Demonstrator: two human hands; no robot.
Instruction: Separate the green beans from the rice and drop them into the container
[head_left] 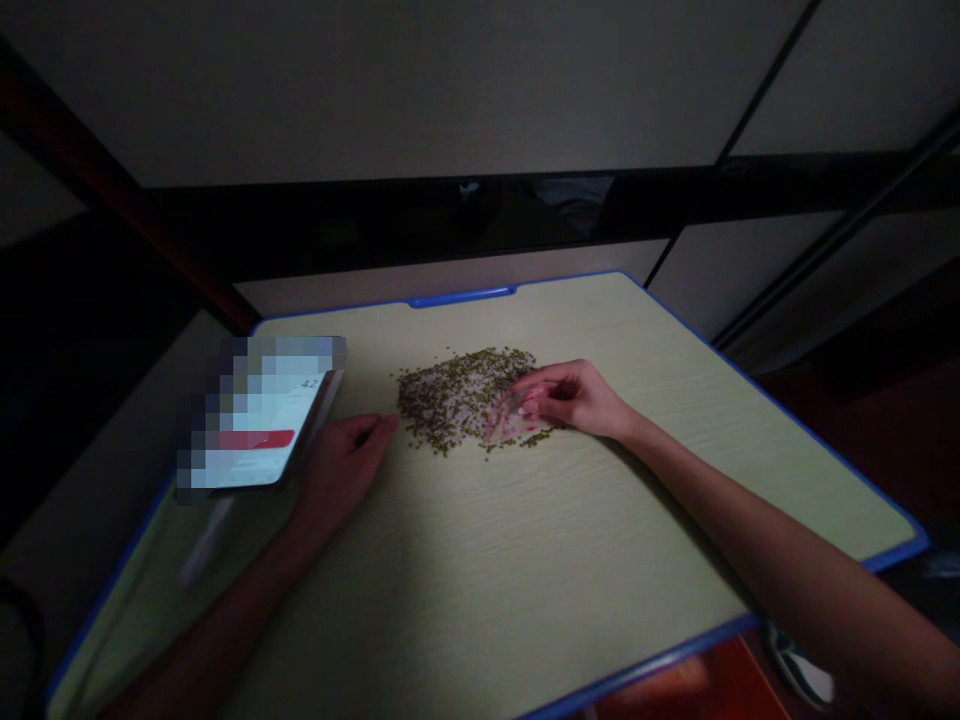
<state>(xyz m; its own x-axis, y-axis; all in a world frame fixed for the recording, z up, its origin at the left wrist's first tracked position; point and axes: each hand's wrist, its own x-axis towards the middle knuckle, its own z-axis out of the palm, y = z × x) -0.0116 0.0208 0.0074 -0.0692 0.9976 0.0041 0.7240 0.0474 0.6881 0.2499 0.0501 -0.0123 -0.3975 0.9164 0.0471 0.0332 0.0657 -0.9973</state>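
A spread-out pile of small green beans, with pale grains mixed in, lies on the folding table. At the pile's right side my right hand pinches a small clear plastic bag with pink print, which rests over part of the beans. My left hand lies on the tabletop at the pile's left edge, its fingers curled and pressed together. Whatever may be in those fingers is hidden. The fingertips reach close to the outermost beans.
A lit phone leans at the table's left side, close to my left hand, its screen partly blurred out. The tabletop has a blue rim with a blue handle at the far edge. Pale panels stand behind the table.
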